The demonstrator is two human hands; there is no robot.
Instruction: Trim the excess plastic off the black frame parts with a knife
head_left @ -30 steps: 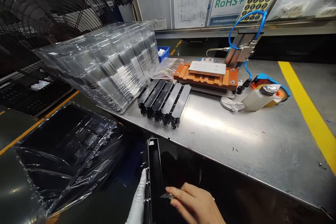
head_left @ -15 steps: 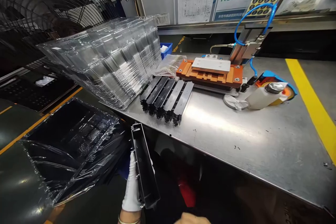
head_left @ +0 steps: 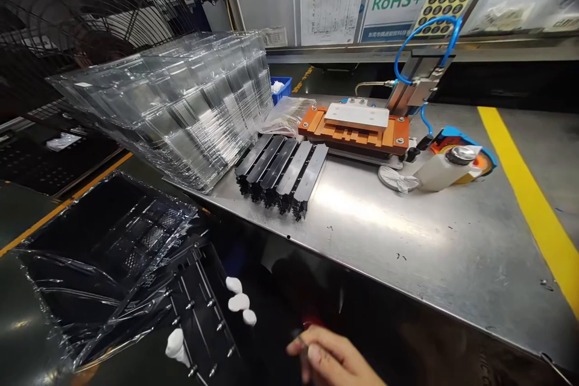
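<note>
Head view: the left hand, in a white glove, holds a long black plastic rail low in front of the steel table edge, below the worktop. Three gloved fingertips wrap over one side of the rail and the thumb comes over the other, so the grip is closed around it. The rail lies tilted, its face up, with rows of small metal pins along it. It looks light and stiff, though thin enough that the pins and edges may be fragile. The smooth face could be slippery; the long edges between pins look like the best place to take hold.

The bare right hand is near the table edge, well apart from the rail, with fingers curled around a small pointed item, mostly hidden. Just left of the rail lie black trays in clear film. On the stainless steel table are five similar black rails side by side, a stack of clear plastic trays and an orange fixture.
</note>
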